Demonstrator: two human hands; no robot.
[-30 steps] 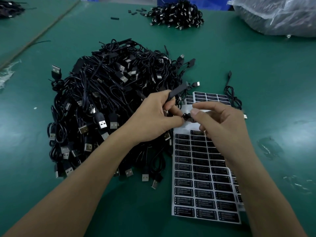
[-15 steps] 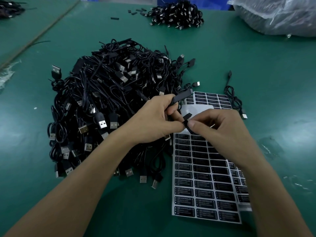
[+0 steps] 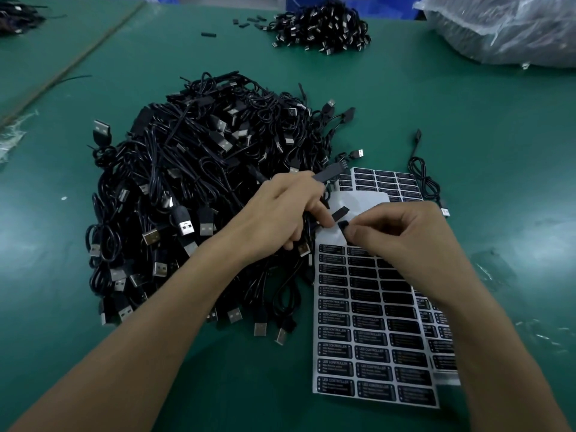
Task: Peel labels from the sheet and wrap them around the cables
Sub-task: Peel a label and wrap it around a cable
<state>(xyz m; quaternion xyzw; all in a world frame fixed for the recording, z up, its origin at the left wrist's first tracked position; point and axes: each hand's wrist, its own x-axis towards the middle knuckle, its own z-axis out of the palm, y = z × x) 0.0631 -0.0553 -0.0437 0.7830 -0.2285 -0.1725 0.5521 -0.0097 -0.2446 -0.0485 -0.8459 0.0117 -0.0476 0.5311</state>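
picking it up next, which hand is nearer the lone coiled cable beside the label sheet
Right. The right hand lies close beside the lone coiled cable; the left hand is farther left, by the cable pile.

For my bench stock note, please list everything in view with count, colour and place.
cable pile: one, black, centre left.
smaller pile: one, black, far centre.
label sheets: at least two, black on white, near right.
loose cable: one, black, right of sheets.
plastic bag: one, clear, far right.
table: one, green, under everything.
held cable: one, black, in left hand.
label: one, black, at right hand fingertips.
left hand: one, grips held cable.
right hand: one, pinches label.
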